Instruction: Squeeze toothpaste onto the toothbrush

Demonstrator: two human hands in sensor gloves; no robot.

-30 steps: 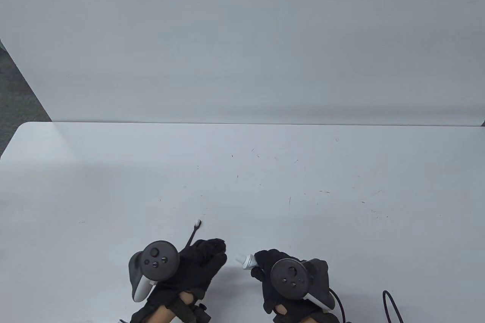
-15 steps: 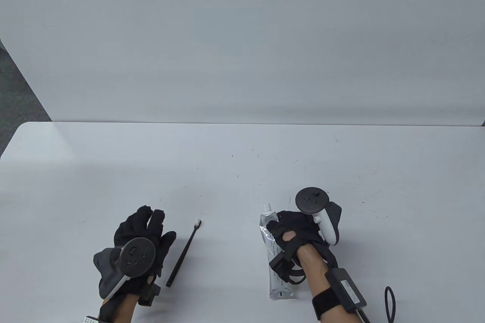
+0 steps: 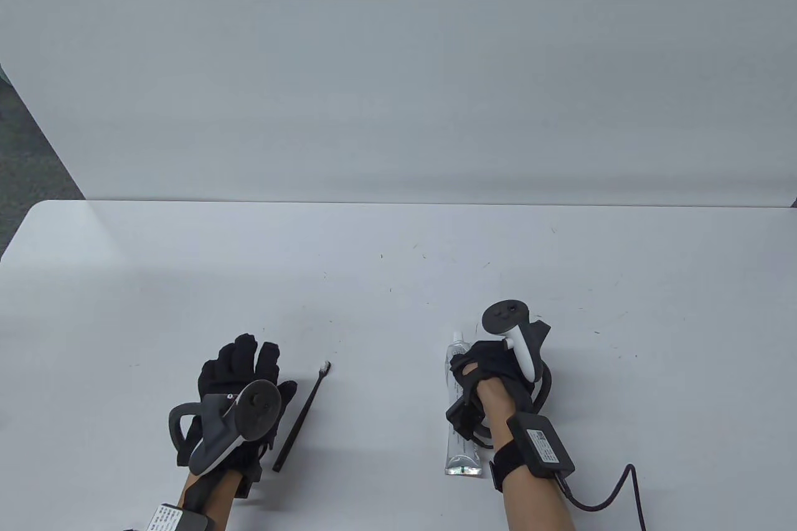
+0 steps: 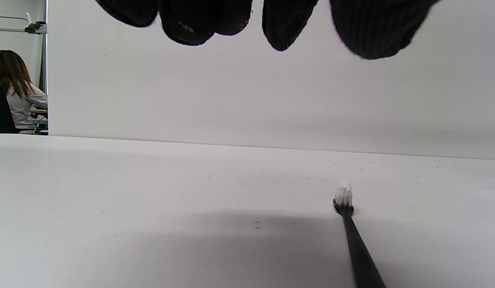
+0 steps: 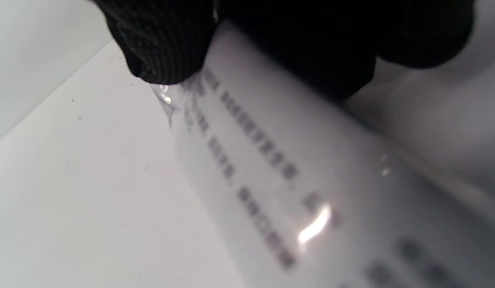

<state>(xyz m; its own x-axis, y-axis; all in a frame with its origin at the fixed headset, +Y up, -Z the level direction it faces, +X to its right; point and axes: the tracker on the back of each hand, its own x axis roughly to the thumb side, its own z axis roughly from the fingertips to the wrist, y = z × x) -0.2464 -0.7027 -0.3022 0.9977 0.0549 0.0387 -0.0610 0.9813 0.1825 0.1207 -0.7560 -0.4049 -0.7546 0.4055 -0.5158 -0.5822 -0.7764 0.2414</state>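
While flat — toothpaste tube under right grip

A: What sits beyond the white rectangular table top?

B: A plain white upright panel runs along the table's far edge. A strip of dark grey speckled floor shows past the table's far left corner.

A: Anything more in the left wrist view?

B: Past the panel's left end, beyond the table, a long-haired person in a white top sits facing away.
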